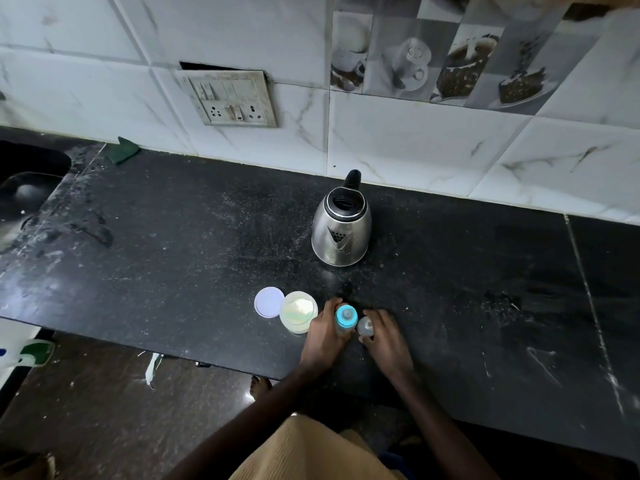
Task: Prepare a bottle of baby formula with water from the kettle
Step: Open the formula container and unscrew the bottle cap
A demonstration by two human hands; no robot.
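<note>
A baby bottle with a blue ring and teat stands upright on the black counter, and my left hand is wrapped around its body. Just to its right lies a clear bottle cap, with my right hand closed over it from the right. Left of the bottle sits an open tub of pale formula powder. Its white round lid lies flat beside it. A steel kettle with a black lid and handle stands farther back, spout toward me.
A sink is sunk into the counter at far left, with a green scrub pad by the wall. A switch and socket plate is on the tiled wall. The counter's front edge runs just below my hands.
</note>
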